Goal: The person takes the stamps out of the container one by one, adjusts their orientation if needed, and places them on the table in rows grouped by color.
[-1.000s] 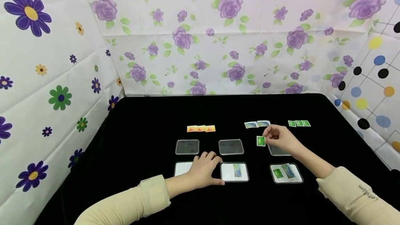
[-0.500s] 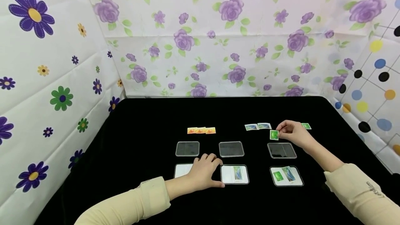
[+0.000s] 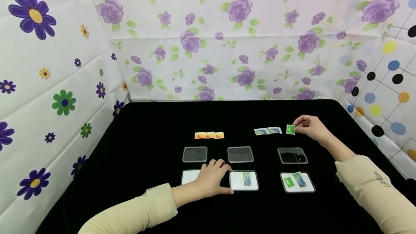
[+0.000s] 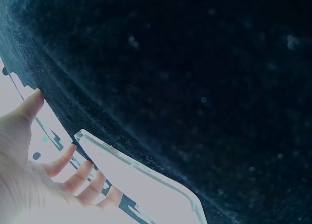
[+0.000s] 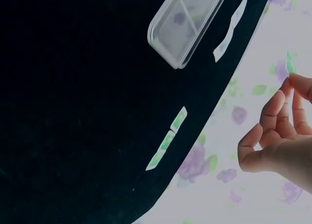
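My right hand [image 3: 312, 128] pinches a small green stamp [image 3: 290, 129] by its right edge, between thumb and fingertips, at the far right of the black table. In the right wrist view that stamp [image 5: 291, 63] shows nearly edge-on above the fingertips. Three more green stamps [image 5: 167, 140] lie in a row on the cloth; in the head view the hand hides them. My left hand [image 3: 211, 179] rests with fingers spread over the left white case [image 3: 189, 176]. Its thumb and index fingertips are at the left edge of the middle white case [image 3: 236, 181], which bears one blue-green stamp [image 3: 247, 179].
At right, a white case [image 3: 297, 190] holds a green stamp [image 3: 288, 182] and a blue-green one. Behind stand three clear plastic trays, the left [image 3: 195, 154], middle [image 3: 240, 154] and right [image 3: 293, 155]. Farther back lie orange stamps [image 3: 209, 135] and two blue stamps [image 3: 268, 131].
My right hand has carried the green stamp back and to the right, away from the right clear tray and beside the blue stamps. The left hand stays put.
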`<state>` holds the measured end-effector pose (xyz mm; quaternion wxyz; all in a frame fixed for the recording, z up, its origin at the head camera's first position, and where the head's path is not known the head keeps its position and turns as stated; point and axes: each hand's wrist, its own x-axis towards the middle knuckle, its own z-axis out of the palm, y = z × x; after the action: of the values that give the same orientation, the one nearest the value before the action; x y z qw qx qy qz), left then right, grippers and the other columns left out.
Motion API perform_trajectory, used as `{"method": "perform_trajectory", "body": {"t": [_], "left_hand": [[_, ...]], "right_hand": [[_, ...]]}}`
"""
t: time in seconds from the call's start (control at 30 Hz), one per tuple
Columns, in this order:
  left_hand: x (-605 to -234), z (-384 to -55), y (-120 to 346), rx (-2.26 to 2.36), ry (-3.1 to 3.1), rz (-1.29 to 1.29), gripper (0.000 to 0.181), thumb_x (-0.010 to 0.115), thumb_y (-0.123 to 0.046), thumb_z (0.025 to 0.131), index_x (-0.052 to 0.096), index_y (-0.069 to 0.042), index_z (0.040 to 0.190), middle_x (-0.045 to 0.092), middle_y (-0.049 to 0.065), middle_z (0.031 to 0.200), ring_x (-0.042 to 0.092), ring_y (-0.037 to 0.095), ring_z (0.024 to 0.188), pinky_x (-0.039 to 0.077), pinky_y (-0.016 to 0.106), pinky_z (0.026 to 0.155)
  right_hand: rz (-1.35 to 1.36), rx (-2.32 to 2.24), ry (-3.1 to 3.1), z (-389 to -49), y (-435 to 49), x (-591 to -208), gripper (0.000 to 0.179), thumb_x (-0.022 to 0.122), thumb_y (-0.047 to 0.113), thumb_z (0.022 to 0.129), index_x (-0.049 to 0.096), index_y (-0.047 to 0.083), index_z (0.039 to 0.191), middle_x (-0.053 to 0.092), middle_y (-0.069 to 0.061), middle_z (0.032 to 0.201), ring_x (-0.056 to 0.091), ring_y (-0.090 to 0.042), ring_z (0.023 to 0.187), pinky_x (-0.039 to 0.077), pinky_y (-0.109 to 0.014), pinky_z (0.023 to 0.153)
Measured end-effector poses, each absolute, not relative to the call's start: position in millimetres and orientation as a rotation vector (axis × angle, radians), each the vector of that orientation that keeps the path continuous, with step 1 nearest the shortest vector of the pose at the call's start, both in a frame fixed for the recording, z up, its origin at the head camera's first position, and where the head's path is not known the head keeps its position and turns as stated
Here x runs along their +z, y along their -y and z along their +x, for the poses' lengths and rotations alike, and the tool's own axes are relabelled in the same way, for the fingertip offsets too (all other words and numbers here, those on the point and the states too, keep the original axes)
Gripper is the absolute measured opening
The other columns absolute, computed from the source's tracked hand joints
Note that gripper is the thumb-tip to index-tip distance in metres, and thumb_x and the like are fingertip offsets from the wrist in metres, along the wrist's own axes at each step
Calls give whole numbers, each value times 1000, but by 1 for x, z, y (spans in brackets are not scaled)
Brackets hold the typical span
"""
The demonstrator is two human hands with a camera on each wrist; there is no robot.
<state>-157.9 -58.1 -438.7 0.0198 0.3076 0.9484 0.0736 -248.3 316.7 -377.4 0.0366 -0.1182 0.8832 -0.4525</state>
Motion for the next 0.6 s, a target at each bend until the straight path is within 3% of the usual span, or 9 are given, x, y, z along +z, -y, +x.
{"method": "perform_trajectory", "body": {"t": [0.27,0.6], "left_hand": [[-439,-157,59,229,-2945,952,67,73,-58,71,56,-19,124,55,2,124,51,21,110,45,38,77],[-437,-155,59,233,-2955,967,66,73,-57,72,57,-18,123,55,4,124,52,22,110,46,41,78]], "right_hand": [[-339,-1339,-2717,-263,-330,-379,25,60,3,89,52,-14,106,60,10,74,55,1,68,46,-22,64],[-300,-1207,-2772,-282,-338,-387,22,60,3,88,54,-12,104,62,-1,77,53,-1,66,45,-25,63]]}}
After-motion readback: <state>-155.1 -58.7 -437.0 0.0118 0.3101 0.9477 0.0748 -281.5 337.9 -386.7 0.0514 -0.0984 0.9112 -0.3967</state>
